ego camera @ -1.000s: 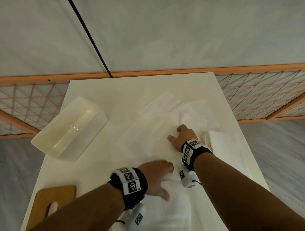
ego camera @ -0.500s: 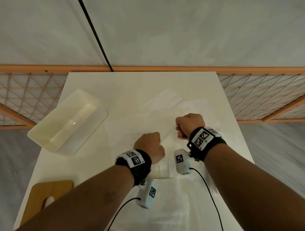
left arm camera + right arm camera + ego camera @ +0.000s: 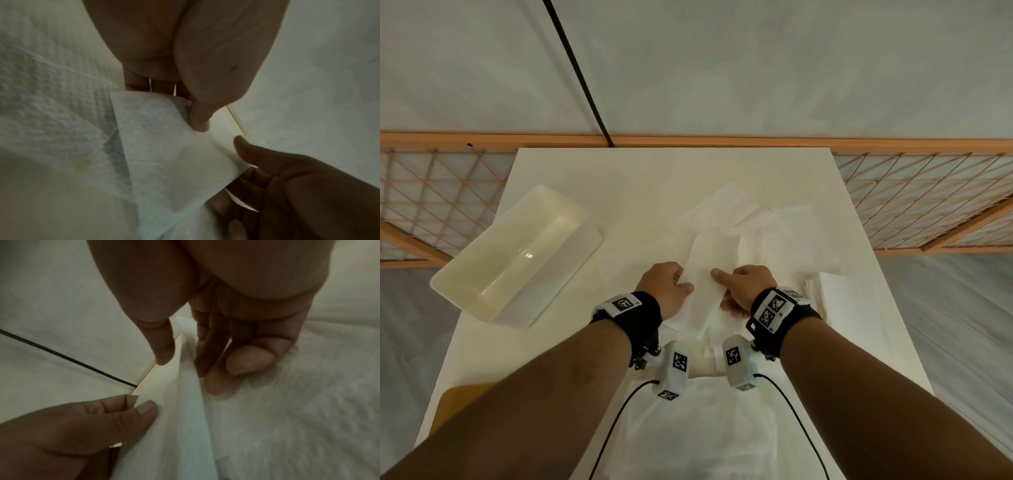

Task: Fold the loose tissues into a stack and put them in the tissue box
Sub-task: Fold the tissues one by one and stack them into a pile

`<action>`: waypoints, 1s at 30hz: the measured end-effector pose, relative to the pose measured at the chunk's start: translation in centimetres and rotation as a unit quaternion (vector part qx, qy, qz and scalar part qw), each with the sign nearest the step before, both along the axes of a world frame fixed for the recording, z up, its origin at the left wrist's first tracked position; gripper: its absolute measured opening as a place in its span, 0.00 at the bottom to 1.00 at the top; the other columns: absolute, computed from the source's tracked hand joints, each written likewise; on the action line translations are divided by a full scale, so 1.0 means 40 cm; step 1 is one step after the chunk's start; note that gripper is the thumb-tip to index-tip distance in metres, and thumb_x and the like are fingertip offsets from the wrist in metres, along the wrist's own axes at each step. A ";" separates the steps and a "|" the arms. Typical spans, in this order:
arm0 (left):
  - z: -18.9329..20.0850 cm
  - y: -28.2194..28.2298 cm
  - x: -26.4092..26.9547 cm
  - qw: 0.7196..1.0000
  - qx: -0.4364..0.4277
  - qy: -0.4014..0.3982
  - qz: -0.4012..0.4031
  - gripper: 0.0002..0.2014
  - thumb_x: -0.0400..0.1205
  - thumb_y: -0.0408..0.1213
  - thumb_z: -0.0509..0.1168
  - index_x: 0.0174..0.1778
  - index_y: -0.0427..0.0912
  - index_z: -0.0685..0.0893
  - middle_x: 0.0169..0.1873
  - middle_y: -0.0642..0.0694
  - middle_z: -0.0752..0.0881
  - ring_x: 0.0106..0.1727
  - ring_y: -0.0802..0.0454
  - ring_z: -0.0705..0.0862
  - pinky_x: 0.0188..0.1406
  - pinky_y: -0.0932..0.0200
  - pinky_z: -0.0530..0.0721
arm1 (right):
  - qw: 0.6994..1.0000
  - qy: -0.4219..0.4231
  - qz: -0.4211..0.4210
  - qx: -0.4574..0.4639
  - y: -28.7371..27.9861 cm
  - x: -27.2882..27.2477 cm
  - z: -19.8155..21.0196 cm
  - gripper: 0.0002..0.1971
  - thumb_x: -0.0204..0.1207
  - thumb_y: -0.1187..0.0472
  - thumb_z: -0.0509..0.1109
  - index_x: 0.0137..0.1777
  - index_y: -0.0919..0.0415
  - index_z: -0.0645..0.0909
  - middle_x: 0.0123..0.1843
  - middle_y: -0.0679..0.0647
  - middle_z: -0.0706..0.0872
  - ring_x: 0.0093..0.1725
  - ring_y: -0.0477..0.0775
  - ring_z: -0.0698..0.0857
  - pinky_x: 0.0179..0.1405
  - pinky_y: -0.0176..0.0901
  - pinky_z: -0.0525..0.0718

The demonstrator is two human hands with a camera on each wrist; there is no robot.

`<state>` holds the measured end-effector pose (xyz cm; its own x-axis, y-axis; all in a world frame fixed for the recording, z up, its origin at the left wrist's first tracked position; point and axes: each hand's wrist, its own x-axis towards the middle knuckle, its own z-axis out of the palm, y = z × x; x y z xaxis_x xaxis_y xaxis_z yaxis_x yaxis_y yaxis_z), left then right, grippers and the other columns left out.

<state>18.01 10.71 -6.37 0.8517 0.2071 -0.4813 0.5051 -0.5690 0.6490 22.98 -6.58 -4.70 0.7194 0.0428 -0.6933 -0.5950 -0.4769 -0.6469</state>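
Note:
A white tissue (image 3: 705,274) hangs lifted over the table, folded lengthwise between my two hands. My left hand (image 3: 667,291) pinches its left edge, thumb against curled fingers (image 3: 197,120). On the other side my right hand (image 3: 743,291) holds the edge with the thumb (image 3: 162,352) on one face and the fingers (image 3: 205,363) on the other. The tissue box (image 3: 582,253), an open cream tray, sits at the table's left with nothing inside. A neat stack of folded tissues (image 3: 835,294) lies to the right of my right wrist.
Several loose tissues (image 3: 774,233) lie spread and overlapping beyond my hands on the white table (image 3: 619,178). A wooden lid (image 3: 462,397) shows at the near left edge under my left forearm. An orange lattice rail (image 3: 722,140) runs behind the table.
My hands went from lying on a tissue spread on the table to gripping it, then lifted it and came closer together, so it now hangs folded between them.

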 end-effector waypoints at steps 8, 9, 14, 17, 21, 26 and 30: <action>0.019 -0.002 -0.003 0.992 -0.020 -0.117 0.037 0.14 0.84 0.46 0.72 0.35 0.47 0.79 0.31 0.53 0.80 0.33 0.54 0.76 0.33 0.61 0.72 | 0.991 -0.016 -0.041 0.125 -0.011 -0.005 0.014 0.09 0.86 0.62 0.66 0.54 0.66 0.86 0.47 0.64 0.91 0.39 0.65 0.93 0.52 0.62 0.92; 0.024 -0.002 -0.001 0.990 -0.040 -0.130 0.044 0.12 0.84 0.45 0.72 0.37 0.46 0.82 0.33 0.53 0.83 0.35 0.54 0.79 0.35 0.62 0.75 | 0.987 -0.010 -0.051 0.153 -0.016 -0.009 0.023 0.09 0.86 0.63 0.65 0.55 0.66 0.85 0.47 0.65 0.91 0.39 0.66 0.93 0.52 0.62 0.91; 0.067 -0.022 -0.009 0.948 -0.282 -0.073 0.127 0.09 0.83 0.43 0.74 0.56 0.44 0.88 0.50 0.45 0.93 0.51 0.45 0.92 0.58 0.44 0.90 | 0.964 0.040 -0.092 0.246 -0.041 -0.018 0.051 0.15 0.86 0.57 0.62 0.61 0.67 0.83 0.47 0.65 0.90 0.33 0.67 0.89 0.58 0.66 0.85; 0.071 -0.040 -0.028 0.927 -0.352 -0.023 0.127 0.12 0.83 0.41 0.74 0.61 0.42 0.88 0.54 0.42 0.93 0.56 0.40 0.92 0.61 0.38 0.89 | 0.976 0.004 -0.035 0.214 -0.047 -0.032 0.052 0.15 0.81 0.52 0.76 0.58 0.63 0.87 0.51 0.60 0.93 0.47 0.65 0.93 0.58 0.64 0.89; 0.079 -0.059 -0.041 0.936 -0.318 -0.049 0.142 0.11 0.80 0.38 0.77 0.55 0.38 0.90 0.50 0.40 0.94 0.55 0.36 0.92 0.59 0.34 0.89 | 0.982 -0.028 -0.016 0.186 -0.066 -0.047 0.051 0.15 0.81 0.53 0.76 0.57 0.66 0.88 0.50 0.61 0.94 0.49 0.66 0.94 0.58 0.68 0.90; 0.132 -0.025 -0.051 0.982 -0.168 -0.092 -0.002 0.10 0.77 0.39 0.80 0.48 0.39 0.89 0.45 0.42 0.93 0.47 0.43 0.92 0.56 0.42 0.91 | 0.989 -0.014 -0.060 0.134 -0.101 -0.045 0.069 0.22 0.83 0.41 0.70 0.57 0.62 0.85 0.49 0.61 0.92 0.39 0.65 0.94 0.47 0.58 0.90; 0.197 -0.043 -0.103 0.965 -0.067 -0.048 -0.250 0.11 0.77 0.43 0.80 0.47 0.45 0.86 0.45 0.48 0.91 0.48 0.47 0.89 0.57 0.45 0.87 | 0.992 -0.047 -0.109 0.048 -0.145 -0.030 0.070 0.15 0.85 0.46 0.68 0.57 0.58 0.80 0.52 0.57 0.90 0.39 0.59 0.93 0.49 0.61 0.93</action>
<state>13.87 9.00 1.49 0.8712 -0.2991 -0.3894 0.1238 -0.6336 0.7637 21.79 -12.37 -1.90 0.7803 -0.0588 -0.6227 -0.6120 -0.2768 -0.7408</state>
